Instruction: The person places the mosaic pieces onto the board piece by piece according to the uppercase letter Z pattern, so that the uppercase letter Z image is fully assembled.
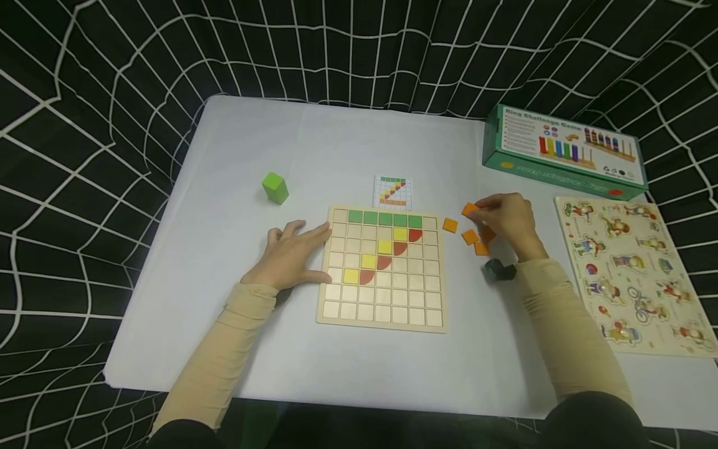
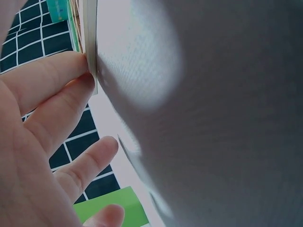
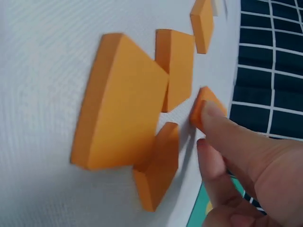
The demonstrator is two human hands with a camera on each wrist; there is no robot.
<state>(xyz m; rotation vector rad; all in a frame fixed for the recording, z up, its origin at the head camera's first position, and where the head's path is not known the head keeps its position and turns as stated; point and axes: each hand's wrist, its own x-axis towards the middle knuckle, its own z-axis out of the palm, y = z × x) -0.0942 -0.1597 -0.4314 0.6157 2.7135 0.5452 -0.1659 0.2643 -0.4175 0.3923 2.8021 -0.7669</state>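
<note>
A wooden grid board (image 1: 381,312) lies on the white table, bearing a top row of green tiles (image 1: 385,219), a diagonal of yellow tiles (image 1: 351,276) and red quarter-round tiles (image 1: 366,277). My left hand (image 1: 287,254) spreads its fingers along the board's left edge; fingertips (image 2: 83,64) touch its side in the left wrist view. To the board's right, my right hand (image 1: 509,223) pinches an orange square tile (image 3: 201,106) between thumb and fingers. Several other orange tiles (image 3: 128,109) lie loose beside that hand, some touching each other.
A pattern card (image 1: 392,192) lies just behind the board. A green block (image 1: 275,188) stands at the back left. At the right are a green game box (image 1: 566,149) and a wooden picture puzzle (image 1: 634,274). Black netted cloth (image 1: 370,56) hangs behind the table.
</note>
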